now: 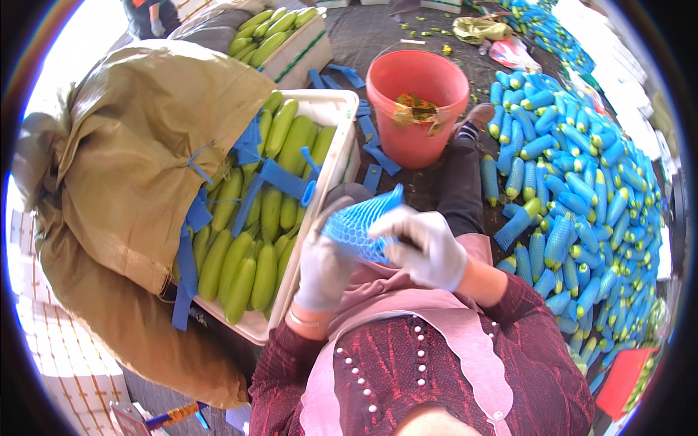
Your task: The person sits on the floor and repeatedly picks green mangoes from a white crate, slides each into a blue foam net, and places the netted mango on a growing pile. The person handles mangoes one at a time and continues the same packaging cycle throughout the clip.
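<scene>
In front of my lap, my left hand (326, 270) in a pale glove holds a blue foam net sleeve (360, 222). The mesh is spread wide, and no vegetable shows inside it. My right hand (428, 248), gloved too, has its fingers at the right edge of the sleeve; motion blurs them. By my left side stands a white crate (283, 321) of green zucchini (240, 283). Flat blue net sleeves (283, 182) lie across them. Zucchini in blue net sleeves (589, 185) form a large heap to my right.
A red bucket (417, 131) with plant scraps stands ahead, beside my outstretched leg. A tan sack (147, 147) overhangs the crate's left part. Another zucchini crate (302, 54) sits beyond. Loose blue sleeves (376, 152) litter the dark floor. Another person (152, 16) is at the upper left.
</scene>
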### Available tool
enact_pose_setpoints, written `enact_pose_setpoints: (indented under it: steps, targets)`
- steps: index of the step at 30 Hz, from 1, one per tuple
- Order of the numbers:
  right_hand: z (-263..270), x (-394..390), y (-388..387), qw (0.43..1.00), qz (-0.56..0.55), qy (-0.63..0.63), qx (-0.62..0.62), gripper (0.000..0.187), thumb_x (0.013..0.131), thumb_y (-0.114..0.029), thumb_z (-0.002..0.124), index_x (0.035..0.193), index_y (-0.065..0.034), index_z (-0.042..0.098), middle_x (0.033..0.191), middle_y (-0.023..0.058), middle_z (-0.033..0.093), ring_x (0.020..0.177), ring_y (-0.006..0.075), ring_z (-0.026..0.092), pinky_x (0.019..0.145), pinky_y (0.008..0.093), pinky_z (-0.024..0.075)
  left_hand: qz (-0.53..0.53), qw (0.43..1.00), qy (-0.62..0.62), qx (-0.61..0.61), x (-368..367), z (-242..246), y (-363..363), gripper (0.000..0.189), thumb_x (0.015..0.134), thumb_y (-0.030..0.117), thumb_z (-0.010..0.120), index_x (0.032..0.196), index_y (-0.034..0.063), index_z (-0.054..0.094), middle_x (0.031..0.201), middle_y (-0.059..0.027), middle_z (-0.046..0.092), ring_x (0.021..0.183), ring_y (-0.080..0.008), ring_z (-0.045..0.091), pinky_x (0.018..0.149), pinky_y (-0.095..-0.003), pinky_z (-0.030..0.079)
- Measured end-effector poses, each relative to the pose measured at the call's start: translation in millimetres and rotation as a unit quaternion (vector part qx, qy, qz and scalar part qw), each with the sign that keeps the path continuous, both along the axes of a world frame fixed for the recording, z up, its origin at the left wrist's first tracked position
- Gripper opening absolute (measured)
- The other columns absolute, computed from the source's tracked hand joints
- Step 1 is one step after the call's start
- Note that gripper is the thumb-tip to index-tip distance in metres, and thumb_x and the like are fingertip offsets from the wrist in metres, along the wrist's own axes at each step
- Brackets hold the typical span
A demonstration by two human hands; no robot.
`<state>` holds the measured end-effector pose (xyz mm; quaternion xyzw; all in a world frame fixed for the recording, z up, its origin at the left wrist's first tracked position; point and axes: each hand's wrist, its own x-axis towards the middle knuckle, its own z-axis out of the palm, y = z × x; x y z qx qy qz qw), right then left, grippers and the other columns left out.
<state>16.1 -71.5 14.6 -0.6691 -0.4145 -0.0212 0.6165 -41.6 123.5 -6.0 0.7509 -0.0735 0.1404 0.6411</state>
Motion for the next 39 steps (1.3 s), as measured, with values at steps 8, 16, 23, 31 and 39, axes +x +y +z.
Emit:
enact_pose_setpoints:
  steps: [8, 16, 23, 31, 39]
  targets:
    - [-32.8, 35.8, 22.1, 0.925, 0.167, 0.342, 0.011, 0.031, 0.091, -0.017, 0.072, 0.122, -0.0128, 0.074, 0.093, 0.0111, 0.074, 0.082, 0.0322, 0.073, 0.073, 0.0429, 0.0576, -0.056, 0.927, -0.163, 0.333, -6.7, 19.8, -46.0, 0.06, 0.086, 0.007, 0.079, 0.144, 0.0041, 0.062, 0.08, -0.0091, 0.07, 0.064, -0.0281, 0.07, 0.063, -0.0372, 0.057]
    - [-57.0, 53.8, -33.2, 0.983, 0.162, 0.07, 0.04, 0.058, 0.095, -0.037, 0.07, 0.139, -0.0002, 0.061, 0.139, 0.0194, 0.068, 0.129, 0.033, 0.066, 0.112, 0.0452, 0.0494, 0.236, 0.81, -0.005, 0.536, -32.6, -26.4, 82.4, 0.055, 0.084, 0.036, 0.085, 0.127, 0.0066, 0.069, 0.097, -0.0155, 0.067, 0.09, -0.034, 0.067, 0.077, -0.0457, 0.052]
    - [-65.4, 39.1, -51.7, 0.979, 0.179, 0.089, -0.033, 0.058, 0.102, -0.029, 0.07, 0.146, 0.0058, 0.057, 0.135, 0.0223, 0.069, 0.121, 0.0309, 0.069, 0.105, 0.0455, 0.0549, 0.328, 0.659, 0.155, 0.658, -76.7, -61.8, 168.5, 0.034, 0.091, 0.037, 0.077, 0.106, 0.0072, 0.069, 0.092, -0.0132, 0.067, 0.087, -0.0344, 0.068, 0.075, -0.0441, 0.053]
    - [-38.2, 23.6, -31.0, 0.909, 0.252, 0.332, 0.004, 0.056, 0.103, -0.017, 0.067, 0.153, 0.0045, 0.052, 0.13, 0.0171, 0.074, 0.097, 0.0211, 0.076, 0.086, 0.0337, 0.0625, 0.453, 0.889, -0.047, -0.043, -71.2, 27.8, 145.4, 0.021, 0.104, 0.023, 0.055, 0.109, 0.0031, 0.061, 0.091, -0.01, 0.065, 0.075, -0.0242, 0.063, 0.069, -0.0381, 0.055]
    - [-48.3, 19.2, 31.7, 0.977, -0.038, -0.175, -0.117, 0.028, 0.082, -0.024, 0.069, 0.094, 0.0007, 0.075, 0.095, 0.0148, 0.069, 0.088, 0.0309, 0.068, 0.076, 0.0381, 0.0572, 0.139, 0.988, -0.047, 0.044, 32.2, 22.7, 1.8, 0.039, 0.11, 0.019, 0.056, 0.142, -0.0028, 0.051, 0.124, -0.0162, 0.062, 0.111, -0.0206, 0.063, 0.099, -0.034, 0.052]
